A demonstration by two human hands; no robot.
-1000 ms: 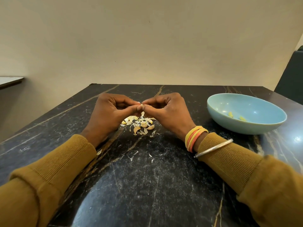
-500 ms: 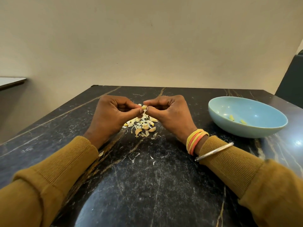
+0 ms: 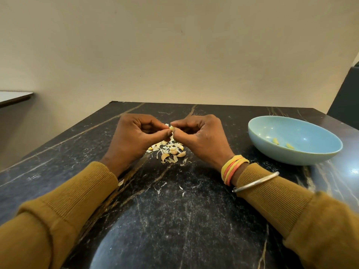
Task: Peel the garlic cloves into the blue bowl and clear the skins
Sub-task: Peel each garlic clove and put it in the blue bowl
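While both hands pinch it between them, the garlic clove (image 3: 171, 128) sits at the fingertips, raised just above the bench (image 3: 174, 220). Its tip shows bare yellow; how much skin is left on it, can't tell.

Grip: left hand (image 3: 136, 138) is curled, thumb and forefinger on the clove. The right hand (image 3: 202, 138) is curled the same way, pinching the other side.

Just under and beyond the hands is a pile (image 3: 171, 150) of papery skins mixed with a few cloves that look unpeeled, lying on the bench. Some loose flakes (image 3: 181, 188) are scattered nearer the person, between the wrists.

The blue bowl (image 3: 291, 162) stands upright on the bench, well to the right of the right hand. It holds two peeled cloves (image 3: 275, 141) near its bottom, nothing else seen in it.

Progress, judged: early to middle. Two cloves done, one in hand mid-peel, several left in the pile, count unclear. Skins not cleared at all yet. Next call: finish stripping this clove and drop it in the bowl.
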